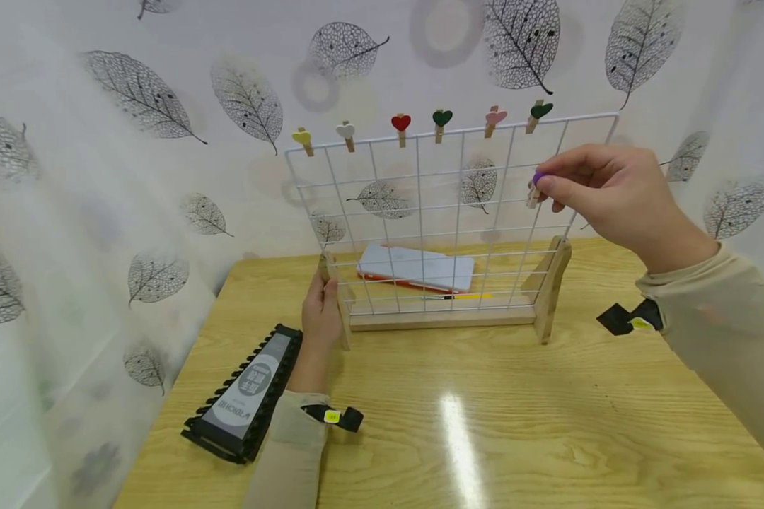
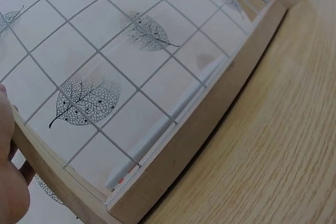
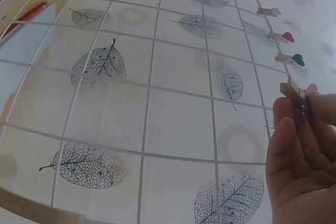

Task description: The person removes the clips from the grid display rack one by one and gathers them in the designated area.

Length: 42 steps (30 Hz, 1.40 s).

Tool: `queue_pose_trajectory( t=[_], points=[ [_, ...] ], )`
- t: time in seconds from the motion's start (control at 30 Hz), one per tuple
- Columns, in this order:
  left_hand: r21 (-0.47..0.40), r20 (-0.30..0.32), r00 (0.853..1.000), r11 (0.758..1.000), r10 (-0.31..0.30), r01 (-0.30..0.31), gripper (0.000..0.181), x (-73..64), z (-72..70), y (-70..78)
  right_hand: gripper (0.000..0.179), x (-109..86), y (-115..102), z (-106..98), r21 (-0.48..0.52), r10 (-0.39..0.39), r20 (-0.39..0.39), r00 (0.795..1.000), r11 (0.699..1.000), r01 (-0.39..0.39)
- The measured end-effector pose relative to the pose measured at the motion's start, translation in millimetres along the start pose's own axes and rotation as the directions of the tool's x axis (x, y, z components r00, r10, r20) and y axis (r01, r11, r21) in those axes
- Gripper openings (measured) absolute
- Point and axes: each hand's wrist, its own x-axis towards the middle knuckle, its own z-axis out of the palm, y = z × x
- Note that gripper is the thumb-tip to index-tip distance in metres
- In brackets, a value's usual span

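Between its thumb and fingers my right hand [image 1: 617, 198] pinches a small wooden clothespin [image 1: 532, 198] with a purple top, in front of the upper right of a white wire grid [image 1: 419, 205]. The clothespin [image 3: 292, 91] also shows in the right wrist view, partly hidden by the fingers. Along the grid's top wire sit several heart clothespins, among them a yellow one [image 1: 302, 140], a red one [image 1: 401, 129], a pink one [image 1: 494, 120] and a dark green one [image 1: 537, 115]. My left hand [image 1: 321, 314] grips the left upright of the grid's wooden stand [image 1: 442, 322].
Behind the grid lie a flat white-and-red case [image 1: 414, 267] and a thin yellow-and-black brush-like stick [image 1: 471, 297]. A black toothed rack [image 1: 245, 396] with a grey label lies left of my left forearm. A leaf-patterned curtain [image 1: 184, 99] hangs behind the wooden table [image 1: 547, 424].
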Motion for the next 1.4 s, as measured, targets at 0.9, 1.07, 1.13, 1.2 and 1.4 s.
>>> queue_pose_trajectory(
  t=[0.9, 1.07, 1.13, 1.2, 1.4],
  points=[
    [0.015, 0.000, 1.000, 1.000, -0.009, 0.009, 0.041, -7.5, -2.2, 39.6, 0.015, -16.6, 14.6, 11.8, -0.049, 0.049, 0.088, 0.995, 0.998, -0.045],
    [0.027, -0.005, 1.000, 1.000, 0.003, -0.003, 0.039, -10.1, -3.7, 49.4, 0.015, -20.1, 18.3, 14.5, -0.091, 0.080, 0.102, 0.992, 0.993, -0.071],
    [0.015, 0.001, 1.000, 1.000, 0.000, 0.000, 0.039, -10.3, -4.0, 48.8, 0.016, -22.1, 20.3, 16.1, -0.111, 0.094, 0.108, 0.990, 0.990, -0.082],
    [0.014, 0.005, 1.000, 1.000, 0.001, -0.001, 0.039, -10.0, -4.0, 47.6, 0.018, -24.1, 22.9, 18.0, -0.133, 0.104, 0.117, 0.988, 0.987, -0.088],
    [0.024, 0.002, 1.000, 1.000, 0.003, -0.003, 0.040, -5.2, -1.3, 27.7, 0.018, -30.7, 35.1, 24.7, -0.159, 0.150, 0.157, 0.976, 0.979, -0.125]
  ],
)
